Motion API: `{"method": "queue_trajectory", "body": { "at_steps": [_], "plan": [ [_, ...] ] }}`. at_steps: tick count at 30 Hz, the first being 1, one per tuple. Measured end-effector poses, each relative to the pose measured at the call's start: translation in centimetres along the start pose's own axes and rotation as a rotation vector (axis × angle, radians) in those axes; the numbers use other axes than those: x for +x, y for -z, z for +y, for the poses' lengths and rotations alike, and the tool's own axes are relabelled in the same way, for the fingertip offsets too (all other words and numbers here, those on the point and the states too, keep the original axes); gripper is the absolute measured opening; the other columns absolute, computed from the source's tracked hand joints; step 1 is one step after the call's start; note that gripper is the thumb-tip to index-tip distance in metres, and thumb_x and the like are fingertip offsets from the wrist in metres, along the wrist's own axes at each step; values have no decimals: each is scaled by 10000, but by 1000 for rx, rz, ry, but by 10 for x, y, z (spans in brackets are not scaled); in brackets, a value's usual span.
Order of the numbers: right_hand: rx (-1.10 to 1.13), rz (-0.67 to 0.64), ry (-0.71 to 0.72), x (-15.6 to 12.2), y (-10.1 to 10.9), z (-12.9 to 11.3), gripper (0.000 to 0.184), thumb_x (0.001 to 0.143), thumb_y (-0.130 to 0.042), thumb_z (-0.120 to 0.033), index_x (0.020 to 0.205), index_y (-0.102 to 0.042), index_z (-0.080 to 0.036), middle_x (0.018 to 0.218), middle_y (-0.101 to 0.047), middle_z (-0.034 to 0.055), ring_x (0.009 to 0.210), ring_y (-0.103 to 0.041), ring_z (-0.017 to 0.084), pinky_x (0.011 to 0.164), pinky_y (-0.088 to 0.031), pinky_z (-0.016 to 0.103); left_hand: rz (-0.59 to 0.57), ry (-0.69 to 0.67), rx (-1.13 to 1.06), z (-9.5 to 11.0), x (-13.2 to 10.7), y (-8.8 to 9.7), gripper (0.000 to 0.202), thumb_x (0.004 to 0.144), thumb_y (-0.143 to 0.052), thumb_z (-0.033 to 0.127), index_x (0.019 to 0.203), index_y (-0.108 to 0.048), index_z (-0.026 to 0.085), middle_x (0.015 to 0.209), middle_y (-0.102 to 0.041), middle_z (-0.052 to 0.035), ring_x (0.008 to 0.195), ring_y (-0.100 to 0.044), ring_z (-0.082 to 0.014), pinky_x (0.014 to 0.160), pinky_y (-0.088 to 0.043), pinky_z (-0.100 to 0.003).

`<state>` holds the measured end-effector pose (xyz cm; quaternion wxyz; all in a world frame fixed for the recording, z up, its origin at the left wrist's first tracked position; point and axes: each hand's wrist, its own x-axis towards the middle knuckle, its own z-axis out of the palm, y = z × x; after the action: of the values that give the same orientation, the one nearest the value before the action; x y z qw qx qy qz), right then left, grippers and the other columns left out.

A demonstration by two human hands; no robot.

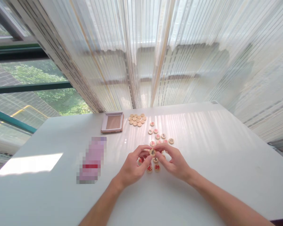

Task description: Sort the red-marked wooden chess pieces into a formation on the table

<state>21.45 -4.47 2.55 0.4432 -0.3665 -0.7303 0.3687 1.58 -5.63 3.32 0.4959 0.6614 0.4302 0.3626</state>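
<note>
Between both hands, a round wooden Chinese chess piece (152, 153) with a black character faces me. My left hand (137, 164) pinches its left side with thumb and fingers. From the other side, my right hand (171, 160) grips it the same way. Below and around the hands lie face-up pieces, among them a red-marked piece (157, 168) and another red-marked piece (149, 169). Farther back, a black-marked piece (171, 141) and a red-marked piece (152, 124) belong to a loose spread. Some pieces are partly hidden by my fingers.
A cluster of blank-looking pieces (137, 119) sits at the back of the white table (214, 188). Left of it is a shallow open box (112, 122). A pixelated pinkish object (91, 161) lies on the left. Sheer curtains (146, 62) hang behind the table.
</note>
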Motion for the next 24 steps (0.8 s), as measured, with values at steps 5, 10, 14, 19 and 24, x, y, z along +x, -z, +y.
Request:
{"method": "queue_trajectory", "body": {
  "at_steps": [5,10,14,19,24],
  "plan": [
    [4,-8,-49,1,4,-4,93,938,-584,-232,1019,-630,-224,883,-685,26,795,-644,168,759,-556,320,-1,-64,14,-4,-2,-4,236,979,-543,298,1206,-529,236,1047,-743,-62,792,-703,-164,763,-557,-305],
    [36,-27,-109,3,6,-6,86,900,-649,-263,970,-627,-219,887,-682,30,809,-647,177,749,-565,326,-5,-84,30,-3,-2,-5,230,982,-535,302,1201,-529,231,1056,-744,-63,829,-722,-178,772,-565,-305],
    [39,-4,-137,3,5,-6,109,879,-686,-299,861,-618,-215,814,-665,13,736,-630,159,668,-546,294,1,-143,124,-5,-3,-5,204,972,-548,291,1169,-567,241,1012,-740,-45,811,-709,-166,720,-553,-279],
    [3,21,-159,0,0,-5,172,898,-676,-347,804,-622,-214,742,-655,4,655,-587,145,589,-501,275,31,-205,220,-6,-3,-6,221,917,-623,258,1135,-586,249,1001,-724,-28,715,-644,-139,695,-528,-278],
    [8,2,-169,-2,0,-4,147,938,-626,-322,840,-649,-214,759,-672,12,687,-618,157,628,-514,291,38,-199,262,-6,-2,-3,216,913,-640,266,1123,-598,240,934,-720,-18,711,-634,-137,684,-523,-266]
  ]
}}
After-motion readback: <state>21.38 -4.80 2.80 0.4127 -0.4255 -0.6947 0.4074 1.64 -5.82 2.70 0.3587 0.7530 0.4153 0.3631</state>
